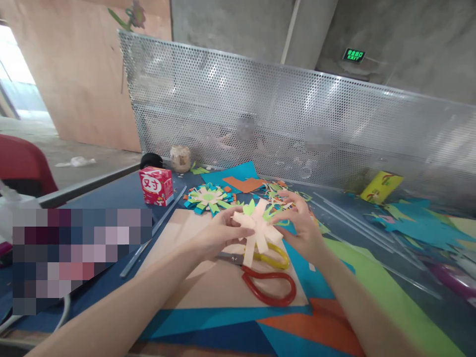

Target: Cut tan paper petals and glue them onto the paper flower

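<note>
Pinching a cream paper flower (256,225) at its left side, the left hand (223,230) holds it above a pale sheet (208,287). The right hand (301,223), fingers curled, is at the flower's right edge (whether the fingertips grip a petal, I cannot tell). Scissors (266,275) lie just below, narrowing the room there. Blue tabletop (124,191) spreads beyond the sheet's left edge; a perforated metal screen (223,99) borders the far side.
</note>
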Tool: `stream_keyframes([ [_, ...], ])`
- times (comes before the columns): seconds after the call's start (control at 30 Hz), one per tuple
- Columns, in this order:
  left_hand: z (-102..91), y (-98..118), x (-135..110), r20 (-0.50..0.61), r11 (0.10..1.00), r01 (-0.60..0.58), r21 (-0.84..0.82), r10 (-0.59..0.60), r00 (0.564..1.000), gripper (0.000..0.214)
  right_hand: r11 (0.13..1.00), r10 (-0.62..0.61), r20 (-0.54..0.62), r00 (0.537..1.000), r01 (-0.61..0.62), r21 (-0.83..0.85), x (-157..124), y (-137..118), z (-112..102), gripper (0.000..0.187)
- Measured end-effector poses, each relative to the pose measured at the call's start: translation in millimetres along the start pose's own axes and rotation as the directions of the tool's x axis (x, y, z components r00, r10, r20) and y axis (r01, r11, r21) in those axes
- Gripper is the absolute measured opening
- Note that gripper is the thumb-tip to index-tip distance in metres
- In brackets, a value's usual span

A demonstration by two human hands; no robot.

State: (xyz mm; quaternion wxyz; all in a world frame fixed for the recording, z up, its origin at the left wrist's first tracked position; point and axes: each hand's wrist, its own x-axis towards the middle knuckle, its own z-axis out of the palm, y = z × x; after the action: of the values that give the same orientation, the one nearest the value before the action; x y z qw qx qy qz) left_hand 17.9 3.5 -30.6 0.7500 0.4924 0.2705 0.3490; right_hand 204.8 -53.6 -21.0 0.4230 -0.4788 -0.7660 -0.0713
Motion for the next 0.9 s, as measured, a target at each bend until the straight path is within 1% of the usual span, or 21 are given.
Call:
stream_keyframes([
  [0.03,-0.9,-0.3,1.4,-0.016,1.0,-0.027,-0.016,0.027,1.0,0.042,1.0,0.015,-0.028,0.999,-0.015,-0.02,1.5,2.2,-1.9,0.011],
  [0.07,-2.2,-0.7,2.8,-0.029,0.998,-0.053,-0.036,0.052,0.998,0.039,0.997,0.047,-0.082,0.995,-0.051,-0.051,2.8,5.1,-4.4,0.016],
  [0.1,-3.6,-1.1,4.2,-0.04,0.996,-0.074,-0.055,0.072,0.997,0.037,0.989,0.097,-0.155,0.983,-0.112,-0.092,3.6,9.0,-7.7,0.023],
  [0.13,-5.0,-1.3,5.3,-0.053,0.993,-0.092,-0.07,0.088,0.995,0.034,0.97,0.166,-0.223,0.961,-0.2,-0.141,3.4,13.8,-11.6,0.028],
  [0.17,-6.2,-1.3,6.2,-0.073,0.991,-0.106,-0.079,0.101,0.992,0.03,0.93,0.251,-0.275,0.928,-0.31,-0.197,2.2,19.4,-15.9,0.033],
  [0.2,-7.2,-0.9,6.7,-0.095,0.99,-0.114,-0.083,0.106,0.99,0.026,0.862,0.357,-0.283,0.891,-0.43,-0.267,-0.2,25.6,-20.3,0.036],
  [0.23,-7.8,-0.2,7.1,-0.116,0.99,-0.116,-0.086,0.105,0.988,0.023,0.763,0.482,-0.239,0.843,-0.538,-0.357,-3.5,32.2,-24.6,0.036],
  [0.27,-8.1,0.7,7.3,-0.134,0.989,-0.113,-0.094,0.1,0.986,0.021,0.639,0.62,-0.167,0.767,-0.617,-0.459,-7.5,38.8,-28.3,0.036],
  [0.3,-8.2,1.9,7.4,-0.15,0.988,-0.109,-0.107,0.092,0.984,0.019,0.511,0.746,-0.107,0.658,-0.667,-0.542,-11.8,45.1,-31.1,0.039],
  [0.33,-8.1,3.0,7.6,-0.167,0.987,-0.103,-0.125,0.081,0.983,0.017,0.429,0.827,-0.046,0.561,-0.681,-0.594,-15.7,50.7,-33.0,0.043],
  [0.37,-8.0,4.0,7.9,-0.185,0.985,-0.1,-0.142,0.073,0.98,0.016,0.37,0.877,-0.011,0.481,-0.69,-0.622,-19.1,55.7,-33.7,0.046],
  [0.4,-8.0,4.7,8.2,-0.205,0.982,-0.103,-0.155,0.07,0.976,0.015,0.335,0.905,0.006,0.425,-0.705,-0.625,-21.4,59.9,-33.4,0.048],
  [0.43,-8.2,5.2,8.6,-0.227,0.981,-0.113,-0.159,0.075,0.971,0.015,0.322,0.919,0.013,0.395,-0.731,-0.602,-22.7,63.5,-32.2,0.048],
  [0.5,-9.5,5.2,9.6,-0.259,0.979,-0.137,-0.151,0.094,0.961,0.015,0.324,0.928,0.008,0.372,-0.797,-0.51,-22.3,69.4,-28.3,0.044],
  [0.63,-15.3,3.0,11.9,-0.271,0.97,-0.172,-0.17,0.122,0.955,0.02,0.352,0.932,0.041,0.359,-0.875,-0.333,-18.2,77.9,-22.5,0.032],
  [0.7,-18.1,1.9,12.9,-0.281,0.967,-0.178,-0.18,0.123,0.952,0.021,0.331,0.943,0.063,0.327,-0.905,-0.268,-17.7,79.6,-23.3,0.026],
  [0.8,-19.9,1.1,13.7,-0.285,0.97,-0.17,-0.173,0.116,0.951,0.021,0.271,0.959,0.129,0.254,-0.953,-0.138,-17.4,77.5,-27.8,0.019],
  [0.83,-19.8,1.1,13.8,-0.281,0.972,-0.165,-0.168,0.113,0.953,0.02,0.257,0.957,0.159,0.242,-0.963,-0.081,-16.6,75.9,-29.7,0.016],
  [0.87,-19.4,1.0,13.7,-0.278,0.974,-0.16,-0.163,0.11,0.954,0.02,0.25,0.952,0.188,0.242,-0.968,-0.02,-15.4,74.1,-31.5,0.014],
  [0.9,-18.9,1.0,13.7,-0.276,0.975,-0.156,-0.161,0.107,0.955,0.021,0.251,0.944,0.212,0.253,-0.967,0.034,-13.8,72.2,-33.0,0.012],
])
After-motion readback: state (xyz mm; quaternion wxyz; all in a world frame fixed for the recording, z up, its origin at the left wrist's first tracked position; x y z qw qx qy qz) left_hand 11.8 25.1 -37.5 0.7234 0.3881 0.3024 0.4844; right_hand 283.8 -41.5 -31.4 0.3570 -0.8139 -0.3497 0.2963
